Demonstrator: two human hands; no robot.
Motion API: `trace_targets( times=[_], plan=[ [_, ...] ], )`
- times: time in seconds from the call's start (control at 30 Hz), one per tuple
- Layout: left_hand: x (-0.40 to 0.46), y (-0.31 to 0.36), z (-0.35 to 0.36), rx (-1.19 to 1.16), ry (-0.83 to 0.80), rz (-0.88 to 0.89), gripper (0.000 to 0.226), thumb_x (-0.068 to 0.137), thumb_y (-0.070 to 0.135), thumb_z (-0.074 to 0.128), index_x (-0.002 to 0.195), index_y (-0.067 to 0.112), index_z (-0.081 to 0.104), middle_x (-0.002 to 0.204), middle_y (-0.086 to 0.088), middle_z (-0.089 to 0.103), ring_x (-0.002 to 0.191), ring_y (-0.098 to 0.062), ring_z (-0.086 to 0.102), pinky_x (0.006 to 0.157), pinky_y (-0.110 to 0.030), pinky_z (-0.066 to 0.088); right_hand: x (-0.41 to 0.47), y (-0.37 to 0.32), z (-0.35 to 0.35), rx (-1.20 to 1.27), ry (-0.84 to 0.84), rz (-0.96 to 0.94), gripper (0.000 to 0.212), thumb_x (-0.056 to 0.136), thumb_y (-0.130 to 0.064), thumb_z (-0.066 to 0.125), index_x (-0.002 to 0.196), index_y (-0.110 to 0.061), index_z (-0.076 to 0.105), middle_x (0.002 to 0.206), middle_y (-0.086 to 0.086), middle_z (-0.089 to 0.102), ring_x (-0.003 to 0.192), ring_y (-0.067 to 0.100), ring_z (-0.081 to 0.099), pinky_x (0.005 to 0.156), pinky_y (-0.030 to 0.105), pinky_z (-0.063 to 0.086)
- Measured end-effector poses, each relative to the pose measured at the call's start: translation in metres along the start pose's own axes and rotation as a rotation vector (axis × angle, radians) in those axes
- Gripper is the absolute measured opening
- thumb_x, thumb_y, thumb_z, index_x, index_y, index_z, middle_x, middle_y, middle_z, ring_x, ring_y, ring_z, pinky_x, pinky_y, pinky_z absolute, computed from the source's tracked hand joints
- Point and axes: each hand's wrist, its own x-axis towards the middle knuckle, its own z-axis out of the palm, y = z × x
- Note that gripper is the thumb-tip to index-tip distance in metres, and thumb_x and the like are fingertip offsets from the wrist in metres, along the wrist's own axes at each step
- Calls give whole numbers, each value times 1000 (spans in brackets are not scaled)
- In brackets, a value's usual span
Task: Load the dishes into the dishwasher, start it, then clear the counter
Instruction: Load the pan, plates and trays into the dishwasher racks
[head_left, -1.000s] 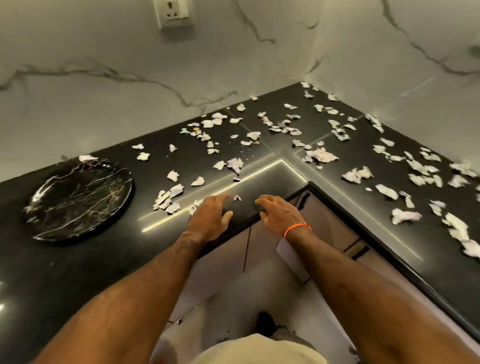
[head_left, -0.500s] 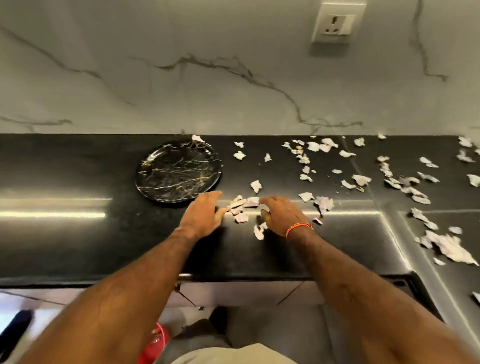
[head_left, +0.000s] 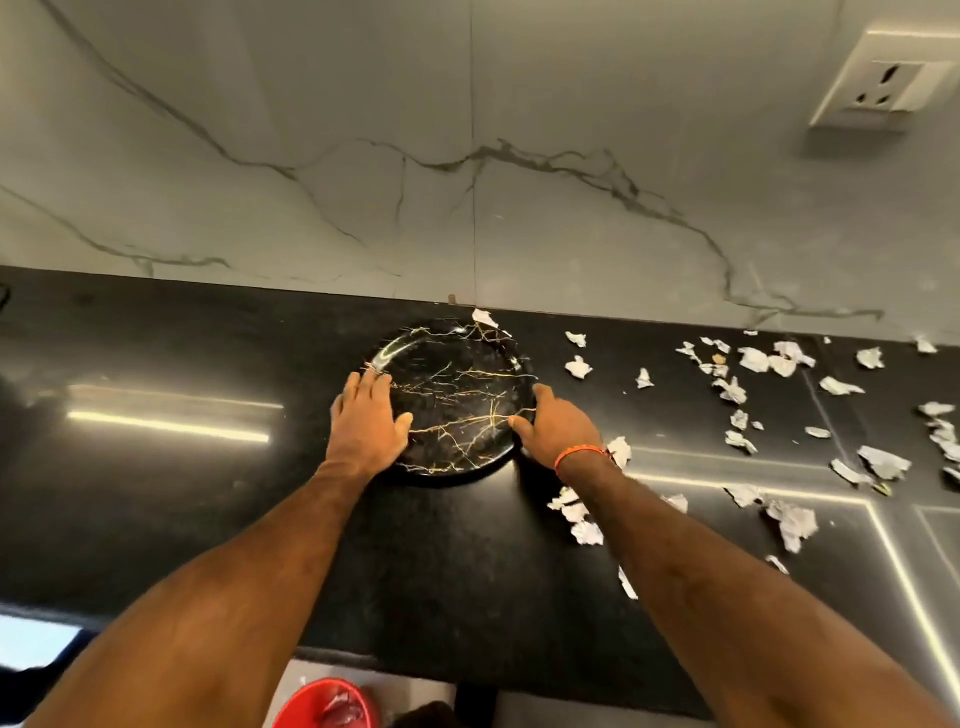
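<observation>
A round black plate (head_left: 457, 395) with gold veins lies flat on the black counter (head_left: 182, 493), close to the marble wall. My left hand (head_left: 366, 421) lies over its left rim with the thumb on the plate's face. My right hand (head_left: 558, 426), with an orange band at the wrist, holds the right rim, thumb on top and fingers outside the edge. Several torn white paper scraps (head_left: 753, 358) are strewn over the counter to the right of the plate.
A red bin (head_left: 324, 704) stands on the floor below the counter's front edge. A wall socket (head_left: 878, 85) sits at the upper right. More scraps (head_left: 576, 512) lie under my right forearm.
The view swung left from the counter corner to the plate. Both hands left the scraps and moved onto the plate's two sides.
</observation>
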Motion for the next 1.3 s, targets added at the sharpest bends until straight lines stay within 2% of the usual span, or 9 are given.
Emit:
trace_targets(
  times=[0.2,0.43,0.57,0.63,0.7,0.83,1.0,1.1,1.3],
  plan=[
    [36,-13,5,-126,-103,-192,72,91,32,70,153,15,37,166,-14,20,150,-38,25,118,-59,27,14,-5,14,179,31,109,77,91,-35,69,154,-15,28,146,15,49,132,31,49,111,41,40],
    [48,16,-4,-726,77,-513,67,91,17,70,151,14,42,141,-11,58,127,-29,57,101,-35,47,-8,12,4,302,104,150,74,84,-25,74,147,-23,35,134,12,54,122,31,55,108,44,44],
    [35,34,-5,-749,14,-363,18,93,21,67,111,15,70,97,0,72,91,-21,70,69,-28,50,-32,45,-21,297,177,139,81,82,-24,73,150,-27,29,136,7,52,123,26,55,108,46,45],
    [25,48,-3,-897,-58,-277,7,96,20,65,99,16,70,90,-3,73,87,-22,72,71,-33,56,-51,65,-35,293,209,148,86,81,-25,73,153,-23,25,142,5,50,128,23,52,111,43,42],
    [13,67,-4,-1038,-126,-202,8,99,17,63,101,15,70,93,-5,75,86,-20,73,79,-38,60,-73,84,-48,290,239,182,90,77,-33,72,153,-23,25,144,2,51,128,20,53,110,40,43],
    [-19,113,-4,-1160,-198,-84,13,99,19,63,109,13,70,90,-3,76,84,-19,74,72,-32,59,-129,120,-61,306,326,238,76,75,-46,66,143,-30,33,129,0,62,114,23,62,99,44,51],
    [-61,171,1,-1238,-303,17,17,96,24,69,112,17,72,106,-13,75,100,-31,73,92,-48,59,-201,160,-71,374,486,337,59,89,-37,66,141,-30,38,129,1,63,117,23,60,101,42,48],
    [-95,209,7,-1255,-382,86,6,98,25,67,100,23,73,98,-10,76,92,-29,71,89,-48,59,-246,183,-78,468,555,423,58,92,-29,65,144,-27,39,138,3,58,124,25,57,105,39,44],
    [-163,282,34,-1287,-615,168,15,99,20,66,110,13,72,96,-8,77,85,-21,73,79,-40,62,-345,227,-84,507,732,591,47,95,-19,63,140,-18,50,131,1,59,117,15,55,98,28,39]
  ],
)
